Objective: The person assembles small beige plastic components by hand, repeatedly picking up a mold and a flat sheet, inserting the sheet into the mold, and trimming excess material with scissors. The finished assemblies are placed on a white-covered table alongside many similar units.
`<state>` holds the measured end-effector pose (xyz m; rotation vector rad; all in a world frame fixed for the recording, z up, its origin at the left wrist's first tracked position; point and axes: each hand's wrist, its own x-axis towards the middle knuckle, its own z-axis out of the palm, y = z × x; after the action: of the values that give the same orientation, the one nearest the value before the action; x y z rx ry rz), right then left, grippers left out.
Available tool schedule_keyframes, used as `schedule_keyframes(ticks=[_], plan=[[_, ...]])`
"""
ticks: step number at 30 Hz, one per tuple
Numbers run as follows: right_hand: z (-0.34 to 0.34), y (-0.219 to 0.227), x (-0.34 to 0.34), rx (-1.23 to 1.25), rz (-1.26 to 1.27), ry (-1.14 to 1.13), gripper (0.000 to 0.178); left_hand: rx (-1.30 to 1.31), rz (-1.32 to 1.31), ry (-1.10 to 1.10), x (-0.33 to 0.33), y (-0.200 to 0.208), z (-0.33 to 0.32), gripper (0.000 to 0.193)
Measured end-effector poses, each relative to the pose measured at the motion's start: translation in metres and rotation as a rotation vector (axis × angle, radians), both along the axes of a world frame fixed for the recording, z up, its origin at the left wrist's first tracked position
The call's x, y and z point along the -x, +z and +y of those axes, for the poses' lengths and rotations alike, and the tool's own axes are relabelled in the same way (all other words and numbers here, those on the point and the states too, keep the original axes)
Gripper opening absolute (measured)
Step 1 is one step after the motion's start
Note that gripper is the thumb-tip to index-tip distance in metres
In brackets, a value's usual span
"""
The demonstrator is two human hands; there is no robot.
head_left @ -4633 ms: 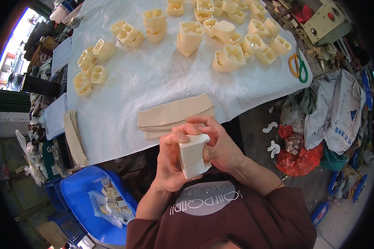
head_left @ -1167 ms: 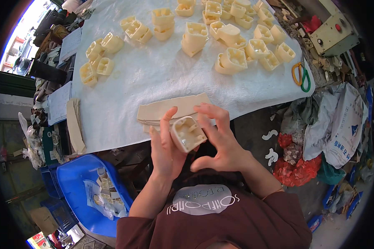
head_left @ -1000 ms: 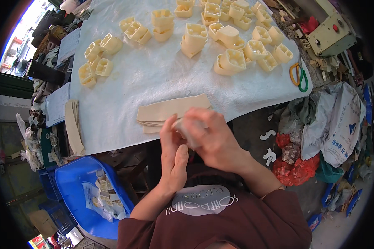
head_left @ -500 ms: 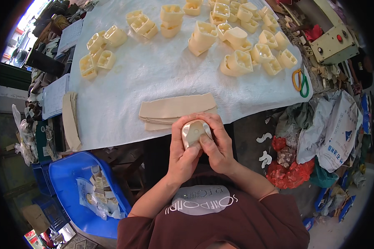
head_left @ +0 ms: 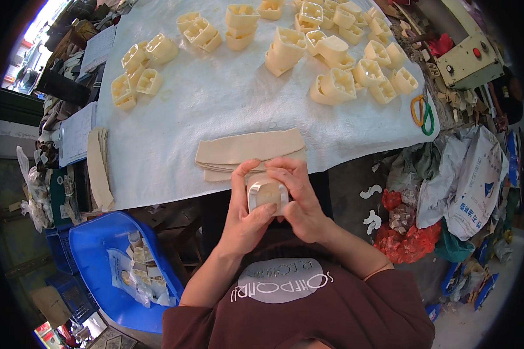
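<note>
A beige-covered block shoe heel is held between both hands, just off the table's front edge. My left hand wraps its left side, with the thumb laid over its lower end. On its right side my right hand grips it, fingers curved along the far edge and thumb low. The heel's underside is hidden by the hands. Right beyond the fingertips lies a stack of beige strips, partly covered by my hands. Several bare cream heels with hollow tops stand grouped and stacked across the far part of the table.
A white sheet covers the table. More beige strips lie at its left edge. Green-and-orange-handled scissors rest at the right edge. A blue tub stands lower left; bags and scraps are on the right.
The heel has turned in my hands and sits slightly lower. My right thumb has moved off its face, and the fingers at the far side have lifted and spread.
</note>
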<state>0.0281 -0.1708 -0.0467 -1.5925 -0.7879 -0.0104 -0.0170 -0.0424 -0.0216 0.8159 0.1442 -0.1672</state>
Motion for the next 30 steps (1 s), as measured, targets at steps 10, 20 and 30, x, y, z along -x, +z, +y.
schedule_keyframes(ticks=[10,20,30], plan=[[-0.010,0.012,-0.038,-0.123,0.472,0.577,0.008,-0.164,0.031,-0.451,-0.005,-0.002,0.020,0.070],[-0.010,0.011,0.002,-0.284,0.837,0.301,0.035,-0.065,0.020,-0.104,-0.010,0.001,0.010,0.050],[0.018,0.010,0.010,-0.059,0.179,0.007,0.035,-0.103,0.039,0.110,-0.001,-0.010,0.004,0.035]])
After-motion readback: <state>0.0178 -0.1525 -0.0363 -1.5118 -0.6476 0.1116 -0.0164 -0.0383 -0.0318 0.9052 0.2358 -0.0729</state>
